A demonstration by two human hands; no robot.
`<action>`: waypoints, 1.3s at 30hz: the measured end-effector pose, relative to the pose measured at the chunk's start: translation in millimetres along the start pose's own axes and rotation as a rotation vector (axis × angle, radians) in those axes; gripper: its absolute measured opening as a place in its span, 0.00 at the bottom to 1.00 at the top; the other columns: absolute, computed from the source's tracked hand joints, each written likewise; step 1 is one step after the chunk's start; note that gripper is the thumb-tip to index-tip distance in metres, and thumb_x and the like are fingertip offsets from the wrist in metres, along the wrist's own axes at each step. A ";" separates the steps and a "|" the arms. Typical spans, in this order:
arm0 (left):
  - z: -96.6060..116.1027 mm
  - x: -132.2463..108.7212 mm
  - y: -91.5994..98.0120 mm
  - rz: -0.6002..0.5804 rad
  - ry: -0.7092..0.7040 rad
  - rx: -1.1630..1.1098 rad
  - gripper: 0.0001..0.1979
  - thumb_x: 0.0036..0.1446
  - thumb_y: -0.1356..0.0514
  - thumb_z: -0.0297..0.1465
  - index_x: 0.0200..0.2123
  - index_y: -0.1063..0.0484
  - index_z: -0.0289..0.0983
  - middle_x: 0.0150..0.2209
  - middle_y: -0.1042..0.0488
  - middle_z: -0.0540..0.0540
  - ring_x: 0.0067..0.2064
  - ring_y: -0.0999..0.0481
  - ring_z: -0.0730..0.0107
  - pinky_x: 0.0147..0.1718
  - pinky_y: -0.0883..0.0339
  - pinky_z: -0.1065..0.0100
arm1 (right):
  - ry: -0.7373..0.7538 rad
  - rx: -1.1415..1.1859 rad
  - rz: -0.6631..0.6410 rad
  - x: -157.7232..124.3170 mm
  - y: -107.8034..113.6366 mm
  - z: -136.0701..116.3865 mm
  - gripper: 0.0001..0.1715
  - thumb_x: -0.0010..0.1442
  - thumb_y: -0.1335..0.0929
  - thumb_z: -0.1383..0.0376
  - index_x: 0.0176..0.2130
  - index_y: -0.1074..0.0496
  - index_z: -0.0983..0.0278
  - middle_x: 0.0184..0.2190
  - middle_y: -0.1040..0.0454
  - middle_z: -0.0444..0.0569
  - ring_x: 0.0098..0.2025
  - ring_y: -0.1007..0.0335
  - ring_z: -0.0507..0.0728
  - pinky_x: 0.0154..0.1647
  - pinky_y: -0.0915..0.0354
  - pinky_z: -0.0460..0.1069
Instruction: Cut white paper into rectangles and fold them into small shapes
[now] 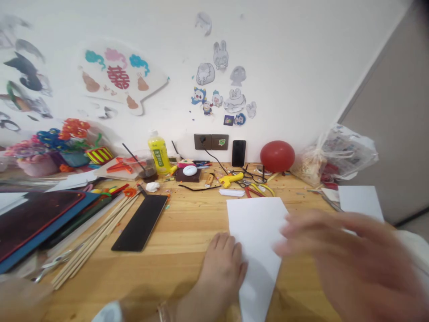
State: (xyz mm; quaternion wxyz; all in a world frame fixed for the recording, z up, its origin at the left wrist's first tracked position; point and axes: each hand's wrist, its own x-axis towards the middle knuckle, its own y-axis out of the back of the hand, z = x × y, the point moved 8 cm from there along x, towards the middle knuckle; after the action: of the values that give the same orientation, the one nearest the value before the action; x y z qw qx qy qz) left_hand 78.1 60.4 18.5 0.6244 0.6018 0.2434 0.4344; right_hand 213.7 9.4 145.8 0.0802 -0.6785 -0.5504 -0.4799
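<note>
A white sheet of paper (256, 237) lies lengthwise on the wooden table in front of me. My left hand (223, 264), with a bracelet at the wrist, rests palm down at its left edge, fingers extended and the thumb side over the paper. My right hand (355, 259) is large and smeared by motion near the camera. Its fingers reach leftward over the paper's right edge, stretched out, with nothing visible in them. Whether they touch the paper I cannot tell.
Left of the paper lie a black tablet-like slab (140, 223) and wooden sticks (97, 239). Farther back are pliers (258, 190), a yellow tool (231, 180), a red balloon (277, 156), a phone (238, 153) and a yellow-labelled bottle (159, 152). A blurred skin-toned shape (23, 297) enters bottom left.
</note>
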 end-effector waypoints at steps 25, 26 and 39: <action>6.5 -4.6 -10.2 -0.127 -0.035 0.067 0.22 0.58 0.48 0.38 0.51 0.32 0.30 0.55 0.35 0.31 0.55 0.35 0.43 0.51 0.39 0.47 | -0.235 -0.289 -0.542 -8.3 -137.8 120.5 0.19 0.53 0.33 0.66 0.47 0.32 0.64 0.49 0.31 0.51 0.49 0.40 0.61 0.51 0.43 0.56; 6.6 -4.4 -9.6 -0.130 -0.033 0.066 0.22 0.58 0.48 0.38 0.51 0.32 0.30 0.56 0.36 0.30 0.55 0.36 0.43 0.50 0.39 0.47 | -0.243 -0.284 -0.541 -9.0 -138.0 122.0 0.19 0.53 0.33 0.66 0.47 0.32 0.64 0.49 0.30 0.51 0.49 0.40 0.61 0.51 0.43 0.56; 8.3 -6.1 -12.0 -0.160 -0.005 0.086 0.24 0.59 0.52 0.38 0.53 0.35 0.29 0.57 0.38 0.33 0.57 0.38 0.45 0.53 0.43 0.47 | -0.262 -0.257 -0.537 -11.2 -139.3 130.1 0.17 0.52 0.31 0.66 0.44 0.28 0.62 0.49 0.30 0.49 0.49 0.41 0.61 0.51 0.44 0.56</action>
State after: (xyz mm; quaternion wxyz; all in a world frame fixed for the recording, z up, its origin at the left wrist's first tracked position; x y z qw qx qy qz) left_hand 84.8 52.1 7.0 0.6312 0.6080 0.3075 0.3707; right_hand 172.9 137.9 10.5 -0.2073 -0.5696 -0.6504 -0.4578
